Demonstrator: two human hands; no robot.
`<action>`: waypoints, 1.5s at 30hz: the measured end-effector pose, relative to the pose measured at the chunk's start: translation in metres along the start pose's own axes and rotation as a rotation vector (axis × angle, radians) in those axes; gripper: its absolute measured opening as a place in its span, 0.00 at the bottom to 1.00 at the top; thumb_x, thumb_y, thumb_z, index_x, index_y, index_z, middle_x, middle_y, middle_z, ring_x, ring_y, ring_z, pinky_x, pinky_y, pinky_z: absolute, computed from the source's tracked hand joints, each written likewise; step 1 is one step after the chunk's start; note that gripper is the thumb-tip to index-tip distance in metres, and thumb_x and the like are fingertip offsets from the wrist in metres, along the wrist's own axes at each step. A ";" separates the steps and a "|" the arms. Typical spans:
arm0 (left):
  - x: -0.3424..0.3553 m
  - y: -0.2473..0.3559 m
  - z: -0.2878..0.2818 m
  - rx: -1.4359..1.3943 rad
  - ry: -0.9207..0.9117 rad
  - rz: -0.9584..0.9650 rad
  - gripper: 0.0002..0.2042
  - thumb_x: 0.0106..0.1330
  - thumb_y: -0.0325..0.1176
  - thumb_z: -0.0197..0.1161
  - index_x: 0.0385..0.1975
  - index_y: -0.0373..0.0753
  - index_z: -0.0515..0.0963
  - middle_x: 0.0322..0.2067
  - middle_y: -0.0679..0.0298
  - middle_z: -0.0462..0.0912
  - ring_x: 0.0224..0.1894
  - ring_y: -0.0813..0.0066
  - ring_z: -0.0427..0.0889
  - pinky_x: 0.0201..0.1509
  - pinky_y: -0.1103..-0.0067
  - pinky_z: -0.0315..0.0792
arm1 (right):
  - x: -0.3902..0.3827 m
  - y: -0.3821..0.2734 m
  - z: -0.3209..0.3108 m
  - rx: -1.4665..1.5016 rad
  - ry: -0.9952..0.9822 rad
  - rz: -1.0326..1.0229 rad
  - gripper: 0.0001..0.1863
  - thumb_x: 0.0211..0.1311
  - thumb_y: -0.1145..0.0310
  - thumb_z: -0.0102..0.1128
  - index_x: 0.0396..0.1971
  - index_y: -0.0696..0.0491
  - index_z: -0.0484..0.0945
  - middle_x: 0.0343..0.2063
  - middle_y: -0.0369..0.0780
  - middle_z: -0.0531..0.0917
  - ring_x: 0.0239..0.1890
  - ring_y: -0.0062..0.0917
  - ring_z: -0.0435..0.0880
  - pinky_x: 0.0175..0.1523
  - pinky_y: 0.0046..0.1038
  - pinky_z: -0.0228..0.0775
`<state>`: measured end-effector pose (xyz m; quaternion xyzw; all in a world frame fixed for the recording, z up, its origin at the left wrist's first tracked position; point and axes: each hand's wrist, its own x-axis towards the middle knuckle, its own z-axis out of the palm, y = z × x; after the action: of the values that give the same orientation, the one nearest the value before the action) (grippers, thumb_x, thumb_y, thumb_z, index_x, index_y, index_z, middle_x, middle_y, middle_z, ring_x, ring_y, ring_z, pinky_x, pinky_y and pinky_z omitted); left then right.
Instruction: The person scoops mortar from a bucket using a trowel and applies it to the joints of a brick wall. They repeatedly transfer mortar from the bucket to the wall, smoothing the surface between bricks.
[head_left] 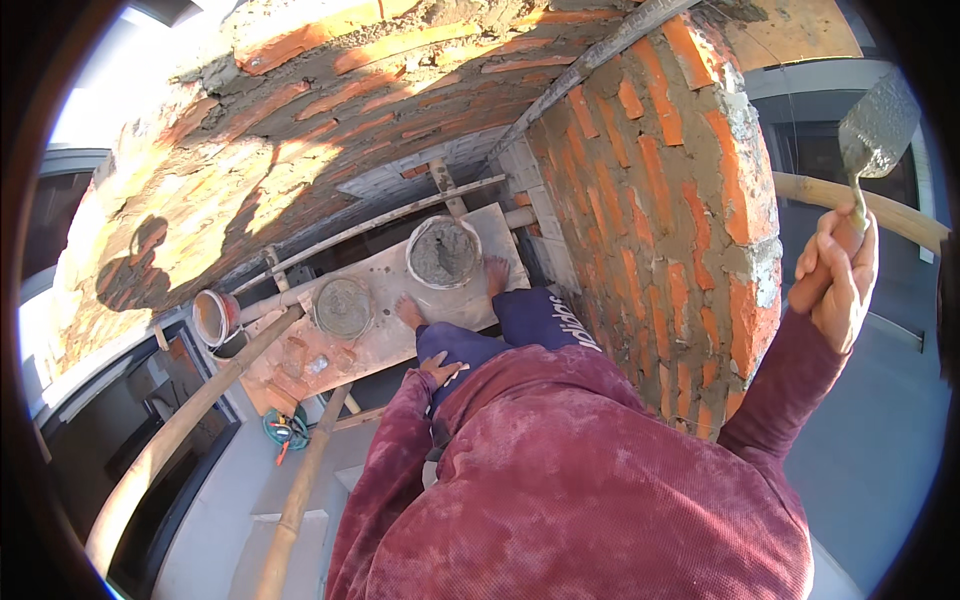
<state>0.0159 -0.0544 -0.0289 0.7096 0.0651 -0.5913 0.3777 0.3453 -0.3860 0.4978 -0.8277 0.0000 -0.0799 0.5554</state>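
Note:
Raised at the far right, my right hand [846, 262] is closed round the wooden handle of a trowel [880, 125]. Grey mortar coats its blade, which points up, apart from the brick wall's edge. My left hand [437, 370] rests on my left thigh, holding nothing I can see, its fingers stretched out. On the plank platform [400, 290] by my bare feet stands a bucket of wet mortar [444, 252]. Left of it is a round pan [343, 306], also with mortar in it. The brick wall [640, 200] on the right has mortar smeared between its bricks.
Another brick wall [350, 110] rises in front, partly sunlit. Bamboo poles [190, 425] run along the platform's left side. A tipped bucket [212, 318] sits at the far left. Brick pieces [295, 358] lie on the planks, near a green coiled object [285, 428]. The floor lies well below.

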 end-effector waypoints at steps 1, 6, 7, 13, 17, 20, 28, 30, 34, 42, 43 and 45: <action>0.005 -0.013 0.008 0.203 -0.059 0.019 0.29 0.61 0.69 0.45 0.62 0.72 0.65 0.72 0.58 0.48 0.72 0.43 0.44 0.74 0.66 0.43 | -0.026 0.022 0.022 0.076 -0.099 0.107 0.20 0.53 0.78 0.52 0.48 0.59 0.66 0.23 0.37 0.70 0.16 0.15 0.66 0.20 0.16 0.62; -0.027 -0.024 0.002 -0.026 0.093 -0.304 0.49 0.47 0.64 0.66 0.70 0.56 0.52 0.71 0.47 0.37 0.71 0.39 0.47 0.73 0.64 0.50 | -0.112 0.193 0.151 -0.625 -0.715 0.406 0.15 0.54 0.68 0.58 0.39 0.57 0.68 0.22 0.53 0.76 0.28 0.51 0.78 0.33 0.44 0.67; -0.033 -0.022 -0.008 -0.032 0.087 -0.331 0.51 0.46 0.64 0.68 0.71 0.58 0.50 0.72 0.47 0.36 0.70 0.37 0.46 0.72 0.62 0.52 | -0.129 0.244 0.177 -0.734 -0.850 0.454 0.14 0.57 0.66 0.56 0.40 0.56 0.69 0.29 0.55 0.80 0.36 0.52 0.80 0.38 0.47 0.69; -0.024 -0.054 -0.014 0.038 0.107 -0.435 0.48 0.45 0.58 0.70 0.68 0.57 0.57 0.72 0.50 0.38 0.67 0.39 0.55 0.69 0.61 0.59 | -0.194 0.503 0.343 -1.290 -1.266 0.455 0.20 0.58 0.64 0.54 0.49 0.56 0.74 0.41 0.52 0.83 0.47 0.47 0.81 0.52 0.41 0.73; -0.014 -0.075 -0.003 0.020 0.219 -0.417 0.41 0.47 0.51 0.70 0.65 0.53 0.63 0.70 0.52 0.47 0.67 0.42 0.55 0.69 0.62 0.58 | -0.220 0.613 0.408 -1.309 -1.198 0.452 0.17 0.56 0.61 0.57 0.44 0.53 0.78 0.44 0.46 0.82 0.50 0.38 0.80 0.54 0.36 0.72; 0.001 -0.083 0.000 0.040 0.221 -0.374 0.38 0.49 0.48 0.70 0.64 0.54 0.65 0.69 0.55 0.50 0.68 0.46 0.53 0.69 0.62 0.58 | -0.237 0.692 0.408 -1.317 -1.157 0.300 0.18 0.50 0.56 0.61 0.37 0.53 0.78 0.50 0.46 0.76 0.54 0.35 0.73 0.55 0.32 0.66; 0.001 -0.095 -0.004 0.074 0.227 -0.388 0.37 0.49 0.47 0.70 0.62 0.51 0.67 0.67 0.52 0.54 0.67 0.47 0.54 0.70 0.62 0.57 | -0.305 0.663 0.423 -0.671 -1.322 0.846 0.16 0.55 0.58 0.62 0.37 0.55 0.77 0.27 0.38 0.82 0.28 0.26 0.81 0.35 0.29 0.73; 0.004 -0.099 -0.005 0.110 0.250 -0.350 0.36 0.49 0.47 0.69 0.62 0.54 0.67 0.67 0.55 0.56 0.66 0.47 0.56 0.69 0.62 0.58 | -0.313 0.660 0.434 -0.538 -1.149 0.896 0.14 0.54 0.61 0.64 0.35 0.55 0.76 0.25 0.36 0.80 0.25 0.23 0.77 0.31 0.27 0.70; 0.007 -0.089 -0.010 0.106 0.232 -0.362 0.37 0.48 0.46 0.71 0.62 0.49 0.68 0.66 0.50 0.57 0.66 0.47 0.57 0.69 0.62 0.57 | -0.314 0.642 0.463 -0.112 -0.517 1.225 0.12 0.57 0.67 0.59 0.39 0.57 0.75 0.25 0.36 0.79 0.16 0.21 0.75 0.18 0.26 0.67; 0.003 -0.091 -0.009 0.108 0.252 -0.381 0.36 0.48 0.46 0.71 0.61 0.49 0.69 0.65 0.51 0.58 0.65 0.47 0.59 0.69 0.62 0.58 | -0.338 0.641 0.459 -0.012 -0.541 1.204 0.10 0.54 0.70 0.61 0.32 0.58 0.72 0.22 0.34 0.75 0.18 0.18 0.70 0.20 0.26 0.65; 0.005 -0.089 -0.009 0.115 0.245 -0.375 0.36 0.48 0.46 0.71 0.61 0.49 0.69 0.65 0.51 0.58 0.65 0.47 0.59 0.69 0.62 0.58 | -0.330 0.648 0.462 0.022 -0.521 1.210 0.09 0.55 0.70 0.61 0.29 0.56 0.70 0.20 0.31 0.70 0.16 0.17 0.66 0.19 0.25 0.62; 0.010 -0.082 -0.010 0.132 0.231 -0.365 0.36 0.48 0.46 0.71 0.61 0.49 0.69 0.65 0.51 0.58 0.65 0.47 0.59 0.69 0.62 0.58 | -0.330 0.673 0.464 0.036 -0.469 1.061 0.10 0.55 0.71 0.61 0.25 0.55 0.68 0.17 0.30 0.65 0.17 0.16 0.61 0.21 0.22 0.59</action>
<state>-0.0175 0.0060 -0.0753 0.7722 0.1965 -0.5676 0.2072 0.1410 -0.1880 -0.3367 -0.7007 0.2905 0.3948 0.5185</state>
